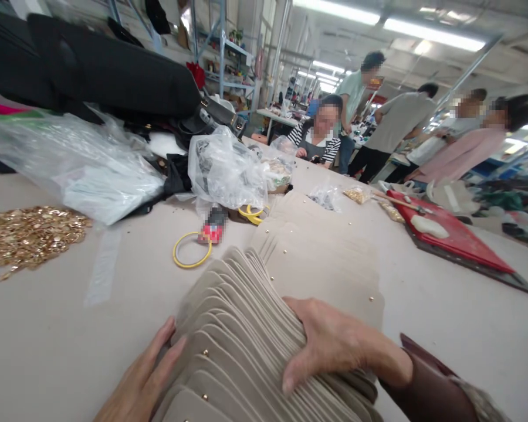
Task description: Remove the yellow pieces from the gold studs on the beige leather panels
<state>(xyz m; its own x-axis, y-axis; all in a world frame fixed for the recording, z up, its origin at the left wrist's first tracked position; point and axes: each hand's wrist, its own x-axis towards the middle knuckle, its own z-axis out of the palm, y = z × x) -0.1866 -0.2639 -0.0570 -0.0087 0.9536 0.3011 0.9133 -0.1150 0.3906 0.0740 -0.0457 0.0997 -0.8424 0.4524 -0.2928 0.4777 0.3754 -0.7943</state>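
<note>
A thick fanned stack of beige leather-like panels lies in front of me, with small gold studs on some of the panels. My left hand is against the stack's left side, its fingers long and partly hidden along the edge. On the right side, my right hand grips the panel edges, thumb apart from the other fingers. Both hands steady the stack between them. Beyond it lie more flat beige panels with gold studs, spread overlapping on the table.
Gold metal pieces are heaped at left, near plastic bags and black bags. A yellow tape ring lies behind the stack. At right rests a red board with a white lump. Across the table sits a person; several others stand behind.
</note>
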